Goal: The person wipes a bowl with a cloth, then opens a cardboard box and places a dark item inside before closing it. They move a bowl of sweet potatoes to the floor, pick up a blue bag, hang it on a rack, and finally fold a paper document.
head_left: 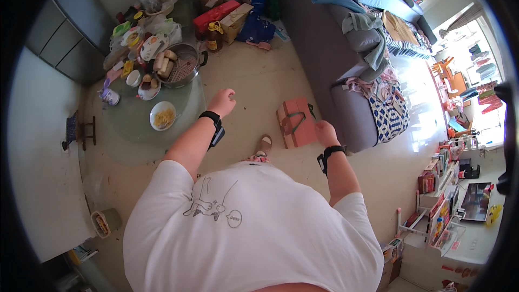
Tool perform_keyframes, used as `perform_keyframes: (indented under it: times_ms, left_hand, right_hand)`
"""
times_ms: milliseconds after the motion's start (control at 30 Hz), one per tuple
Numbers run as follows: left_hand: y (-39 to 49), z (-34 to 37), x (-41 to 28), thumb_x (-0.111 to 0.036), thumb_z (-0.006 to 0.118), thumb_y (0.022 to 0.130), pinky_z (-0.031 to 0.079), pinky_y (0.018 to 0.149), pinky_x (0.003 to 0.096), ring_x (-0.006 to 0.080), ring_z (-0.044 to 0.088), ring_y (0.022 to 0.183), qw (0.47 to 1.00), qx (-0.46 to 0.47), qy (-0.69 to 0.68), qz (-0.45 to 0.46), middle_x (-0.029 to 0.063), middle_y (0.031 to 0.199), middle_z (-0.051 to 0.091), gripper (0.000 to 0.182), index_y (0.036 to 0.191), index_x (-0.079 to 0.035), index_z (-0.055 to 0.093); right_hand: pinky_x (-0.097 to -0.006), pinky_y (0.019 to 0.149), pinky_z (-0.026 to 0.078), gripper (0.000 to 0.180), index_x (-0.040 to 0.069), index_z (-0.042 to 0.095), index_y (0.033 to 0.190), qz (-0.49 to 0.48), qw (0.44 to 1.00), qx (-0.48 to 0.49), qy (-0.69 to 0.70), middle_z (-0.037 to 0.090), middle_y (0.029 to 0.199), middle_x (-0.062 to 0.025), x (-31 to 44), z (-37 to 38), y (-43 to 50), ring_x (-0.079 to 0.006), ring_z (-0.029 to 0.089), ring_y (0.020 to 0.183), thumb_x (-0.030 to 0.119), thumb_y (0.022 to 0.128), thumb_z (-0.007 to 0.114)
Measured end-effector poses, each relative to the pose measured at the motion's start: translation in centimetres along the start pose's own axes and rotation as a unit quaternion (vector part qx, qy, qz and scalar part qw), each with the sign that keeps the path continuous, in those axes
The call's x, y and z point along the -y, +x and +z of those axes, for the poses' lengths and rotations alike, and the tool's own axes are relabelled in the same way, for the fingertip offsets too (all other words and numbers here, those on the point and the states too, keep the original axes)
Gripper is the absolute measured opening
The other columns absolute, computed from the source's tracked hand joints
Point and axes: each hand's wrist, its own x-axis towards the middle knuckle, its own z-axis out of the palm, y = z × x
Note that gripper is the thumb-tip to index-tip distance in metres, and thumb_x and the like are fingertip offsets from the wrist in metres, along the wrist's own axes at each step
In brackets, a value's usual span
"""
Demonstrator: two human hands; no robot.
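Observation:
My left hand (222, 102) is in mid-air to the right of the glass table (121, 142), its fingers loosely curled; whether it holds anything does not show. On that table stand a white bowl of yellow food (163, 116) and a steel steamer pot (184, 67) with pieces of food inside. My right hand (325, 132) appears curled beside a pink cardboard gift box (298, 123) with green ribbon handles, which rests on the floor near the sofa. Whether the hand touches the ribbon cannot be told. Both wrists carry black straps with small devices.
A grey sofa (357, 117) with cloths on it runs along the right. Boxes, bags and an oil bottle (214, 37) stand on the floor beyond the pot. A small stool (87, 127) and a waste bin (106, 223) are at the left. Shelves with books (427, 181) line the far right.

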Motion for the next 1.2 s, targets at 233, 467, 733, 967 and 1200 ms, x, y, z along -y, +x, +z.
perform_keyframes:
  times_ms: [233,467,733,967,1200]
  left_hand:
    - [13.7,-2.6,-4.5,-0.015,0.059,0.077,0.048,0.078,0.0366,0.0252,0.059,0.089,0.999,-0.046,-0.008,-0.003,0.0115,0.100,0.060,0.027,0.103,-0.006,0.058]
    - [25.3,-4.3,-1.8,-0.012,0.061,0.075,0.048,0.078,0.0347,0.0253,0.059,0.089,0.996,-0.054,0.053,-0.046,0.0115,0.097,0.060,0.028,0.103,-0.005,0.059]
    - [45.5,-3.8,2.0,-0.011,0.058,0.078,0.047,0.083,0.0369,0.0289,0.059,0.097,0.996,0.004,0.037,-0.084,0.0163,0.105,0.061,0.029,0.105,-0.004,0.059]
    - [56.2,-2.0,4.4,-0.012,0.058,0.078,0.048,0.081,0.0367,0.0277,0.061,0.094,0.989,0.093,0.079,-0.078,0.0150,0.104,0.059,0.028,0.106,-0.005,0.060]
    - [62.6,3.2,9.4,-0.013,0.058,0.080,0.048,0.082,0.0391,0.0303,0.058,0.097,0.975,0.141,0.102,-0.138,0.0151,0.109,0.057,0.028,0.107,-0.008,0.061]
  right_hand:
    - [-0.0364,0.077,0.049,0.023,0.005,0.063,0.097,-0.041,0.999,0.010,0.006,0.066,0.090,-0.0139,4.7,-4.1,19.4,-0.0286,0.063,0.087,0.018,0.079,0.057]
    - [-0.0415,0.080,0.049,0.022,0.005,0.064,0.094,-0.075,0.994,0.078,-0.027,0.065,0.093,-0.0162,7.7,-2.6,33.0,-0.0341,0.061,0.091,0.021,0.080,0.056]
    - [-0.0436,0.080,0.048,0.022,0.008,0.064,0.094,-0.009,0.990,0.084,-0.116,0.065,0.095,-0.0168,8.2,0.7,48.2,-0.0361,0.060,0.093,0.021,0.081,0.053]
    - [-0.0420,0.083,0.048,0.026,0.010,0.065,0.101,0.108,0.987,0.111,-0.041,0.065,0.100,-0.0155,10.3,5.0,54.6,-0.0339,0.060,0.097,0.019,0.078,0.056]
    - [-0.0396,0.080,0.049,0.025,0.008,0.063,0.103,0.112,0.981,0.155,-0.023,0.065,0.098,-0.0155,9.7,8.0,62.7,-0.0326,0.061,0.094,0.017,0.080,0.058]
